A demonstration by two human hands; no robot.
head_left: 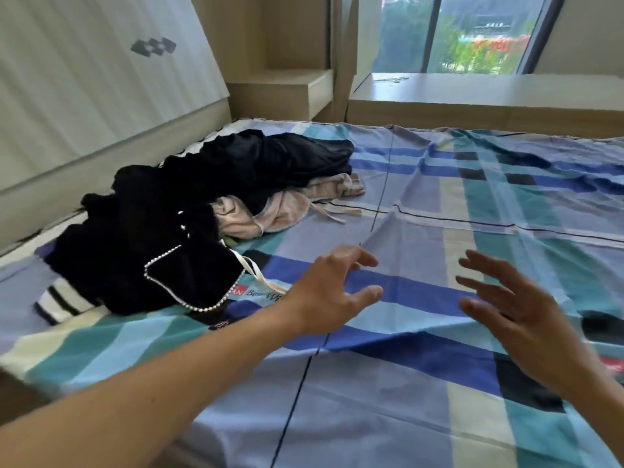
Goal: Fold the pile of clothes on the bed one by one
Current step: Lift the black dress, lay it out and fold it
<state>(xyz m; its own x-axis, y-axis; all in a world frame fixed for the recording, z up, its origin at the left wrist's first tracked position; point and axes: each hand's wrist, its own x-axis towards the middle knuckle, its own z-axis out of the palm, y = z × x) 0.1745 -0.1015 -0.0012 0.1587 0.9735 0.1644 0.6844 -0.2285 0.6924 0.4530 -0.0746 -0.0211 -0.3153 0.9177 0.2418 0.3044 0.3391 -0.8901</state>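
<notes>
A pile of clothes (pixel 189 211) lies on the left side of the bed. Most of it is black fabric; the nearest black garment (pixel 141 265) has a pearl-like bead trim. A pink striped piece (pixel 280 211) sticks out at the pile's right, and a black-and-white striped cuff (pixel 60 302) at its near left. My left hand (pixel 331 292) hovers above the sheet just right of the pile, fingers spread and loosely bent, holding nothing. My right hand (pixel 520 312) is held out further right, fingers straight and spread, empty too.
The bed is covered by a blue, teal and cream checked sheet (pixel 422 383), wrinkled near the hands. A white panelled headboard (pixel 101 96) runs along the left. Wooden shelves (pixel 287 89) and a wooden ledge (pixel 472 92) under a window stand behind the bed.
</notes>
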